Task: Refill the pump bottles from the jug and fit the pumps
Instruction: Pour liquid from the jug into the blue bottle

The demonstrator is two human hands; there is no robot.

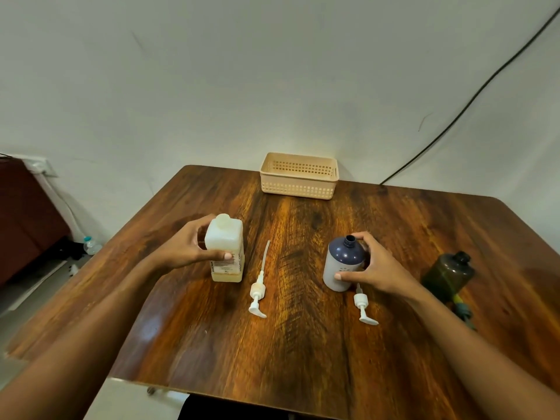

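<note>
My left hand (194, 248) grips a translucent white jug (225, 247) with a cap on, standing upright on the wooden table (303, 344). A little yellowish liquid shows at the jug's bottom. My right hand (368, 266) holds a grey bottle with a dark blue top (342, 262), upright and with an open neck. One white pump (260, 291) with a long tube lies between the jug and the bottle. A second white pump (363, 306) lies just in front of the grey bottle. A dark green bottle (448, 274) with an open neck stands at the right.
A beige perforated basket (298, 177) sits at the table's far edge against the wall. A black cable (472, 101) runs down the wall at the right. A dark object (463, 310) lies in front of the green bottle. A small water bottle (91, 245) stands on the floor at left.
</note>
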